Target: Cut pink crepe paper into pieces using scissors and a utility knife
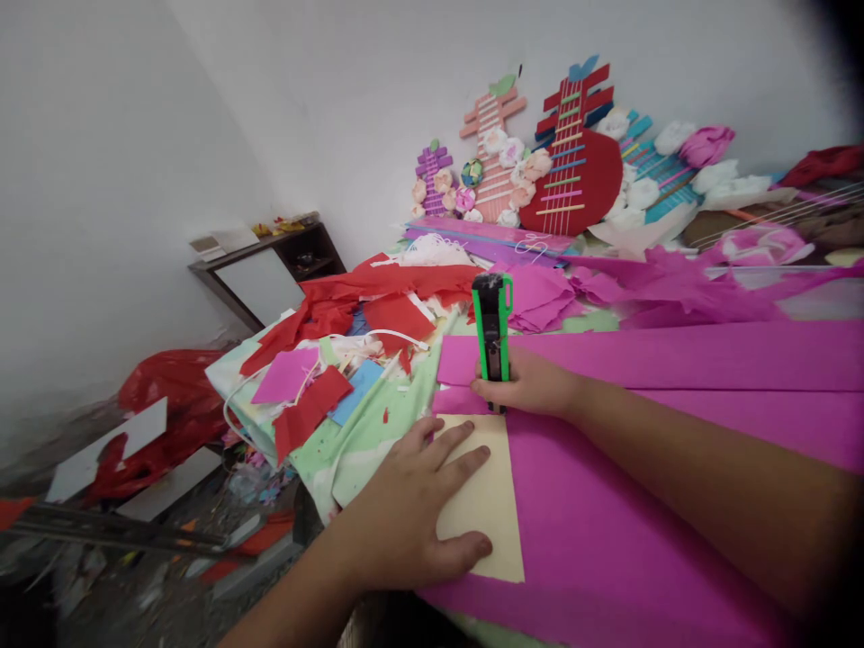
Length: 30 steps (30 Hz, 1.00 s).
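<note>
Fingers spread, my left hand presses flat on a cream rectangular card. The card lies on a large magenta sheet near its left end. My right hand is closed around a green and black box cutter, held upright just beyond the card's far edge. Its lower tip is at the magenta sheet; whether a blade is out is too small to tell. A magenta strip runs along the far side of the sheet.
A green-and-white cloth covers the table. Red paper, pink tissue paper and a blue piece lie about. Guitar-shaped decorations, one red, lean on the wall. A small cabinet and floor scraps are at left.
</note>
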Motion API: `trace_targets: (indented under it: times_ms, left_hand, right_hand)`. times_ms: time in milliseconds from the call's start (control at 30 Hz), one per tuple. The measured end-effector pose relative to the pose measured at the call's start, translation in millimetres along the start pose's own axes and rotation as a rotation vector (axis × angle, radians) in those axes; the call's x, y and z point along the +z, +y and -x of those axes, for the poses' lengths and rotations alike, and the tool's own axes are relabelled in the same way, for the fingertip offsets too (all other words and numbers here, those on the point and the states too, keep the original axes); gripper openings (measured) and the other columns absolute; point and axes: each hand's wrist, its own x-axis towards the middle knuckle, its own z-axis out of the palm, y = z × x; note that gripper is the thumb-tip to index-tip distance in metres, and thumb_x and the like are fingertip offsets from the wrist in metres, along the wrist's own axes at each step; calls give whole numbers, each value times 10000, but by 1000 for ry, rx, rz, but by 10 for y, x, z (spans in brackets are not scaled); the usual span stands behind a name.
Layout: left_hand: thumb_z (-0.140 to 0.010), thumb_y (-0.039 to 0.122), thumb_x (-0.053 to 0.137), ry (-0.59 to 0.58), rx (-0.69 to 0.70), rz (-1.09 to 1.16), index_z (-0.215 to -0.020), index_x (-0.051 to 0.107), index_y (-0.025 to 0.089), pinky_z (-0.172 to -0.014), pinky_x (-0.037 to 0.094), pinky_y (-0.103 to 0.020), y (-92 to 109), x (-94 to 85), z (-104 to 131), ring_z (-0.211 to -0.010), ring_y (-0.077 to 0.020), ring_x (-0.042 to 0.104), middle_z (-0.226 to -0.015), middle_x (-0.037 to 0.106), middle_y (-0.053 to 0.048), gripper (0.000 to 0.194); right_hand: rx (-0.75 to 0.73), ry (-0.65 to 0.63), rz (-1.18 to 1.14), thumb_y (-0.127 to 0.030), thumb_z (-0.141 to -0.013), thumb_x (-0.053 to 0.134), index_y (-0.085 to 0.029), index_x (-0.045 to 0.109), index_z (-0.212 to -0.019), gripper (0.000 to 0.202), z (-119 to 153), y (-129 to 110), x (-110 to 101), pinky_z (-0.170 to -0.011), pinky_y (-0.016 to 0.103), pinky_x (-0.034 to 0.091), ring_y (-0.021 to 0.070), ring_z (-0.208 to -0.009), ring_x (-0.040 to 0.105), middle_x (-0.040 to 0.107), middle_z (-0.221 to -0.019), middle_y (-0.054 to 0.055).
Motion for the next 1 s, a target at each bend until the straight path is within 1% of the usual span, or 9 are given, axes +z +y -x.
trace_targets:
  times_ms: [100,233,367,467,533,733,867,1000]
  left_hand:
    - [-674,540,533,5,2,7,-1284,337,237,-991,203,-519,-6,4,1,-1230,-339,204,-1370,275,-83,708]
    - [-678,535,532,3,0,12,-1287,334,241,-992,199,-521,-3,3,0,-1234,-338,198,-1371,275,-81,704]
    - [-681,551,517,-8,-4,8,-1286,337,237,-990,203,-521,5,-6,1,-1230,-341,206,-1365,285,-85,705]
    - [-679,550,521,-18,-21,7,-1287,332,242,-981,221,-524,9,-12,3,-1229,-343,207,-1363,290,-84,707]
    - [-680,550,520,-23,-24,5,-1291,323,248,-976,225,-531,7,-12,4,-1232,-346,198,-1367,282,-82,710]
    - [-686,572,496,-58,-23,4,-1306,285,267,-973,213,-553,-20,10,0,-1239,-358,173,-1388,240,-63,722]
    - [-688,577,491,-72,-26,5,-1311,269,276,-968,217,-559,-32,28,0,-1240,-358,170,-1394,227,-55,726]
    - [-682,563,509,-36,-3,6,-1305,289,256,-982,203,-546,-42,37,0,-1237,-352,187,-1385,241,-72,729]
  right_hand:
    - [-1,-5,51,-405,-721,463,-164,481,-630,258,-10,-10,9,-487,220,344,102,-535,461,498,-571,-12]
    - [26,-17,83,-418,-704,481,-163,456,-591,280,-22,-21,12,-462,213,325,94,-509,445,478,-546,-19]
    - [26,-13,17,-414,-728,464,-162,479,-610,279,-16,-12,2,-507,228,385,110,-533,495,522,-562,-6]
    - [41,23,-62,-390,-742,462,-158,487,-627,261,-12,2,-7,-546,242,424,117,-551,523,541,-581,3]
    - [37,38,-72,-391,-740,472,-159,486,-638,254,-15,13,-9,-540,243,429,117,-551,524,538,-585,0]
    - [27,8,-122,-411,-742,473,-159,494,-647,270,-24,28,-8,-542,242,438,115,-544,525,531,-574,-2]
    - [35,-7,-72,-408,-738,468,-160,495,-636,270,-26,16,-11,-540,229,412,109,-558,510,537,-593,1]
    - [23,-32,55,-425,-727,458,-162,466,-600,292,-43,7,-1,-484,217,337,89,-518,432,467,-550,-20]
